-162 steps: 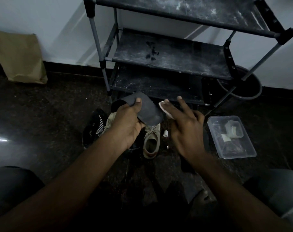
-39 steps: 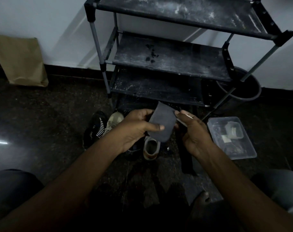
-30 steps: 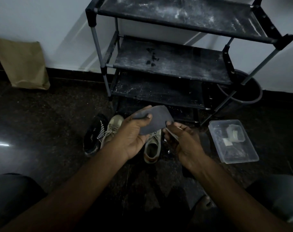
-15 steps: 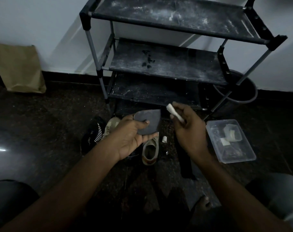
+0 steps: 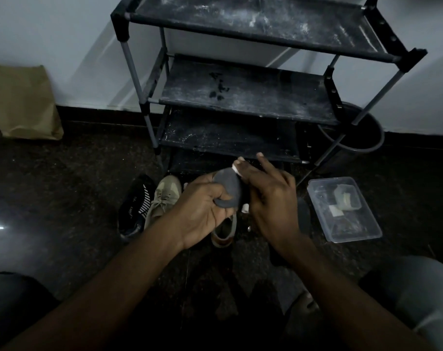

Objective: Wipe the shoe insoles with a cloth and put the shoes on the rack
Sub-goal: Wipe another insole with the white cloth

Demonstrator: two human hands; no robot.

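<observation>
left hand (image 5: 202,211) grips insole (image 5: 229,188) | right hand (image 5: 271,198), fingers straight, presses cloth (image 5: 236,170) back onto it | wiping resumes, racking later

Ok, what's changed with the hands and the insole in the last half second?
The right hand, which held the white cloth clear of the grey insole to the right, has come back left and now presses the cloth on the insole's far end. The left hand grips the insole as before. The shoes, rack and clear container have not moved.
</observation>
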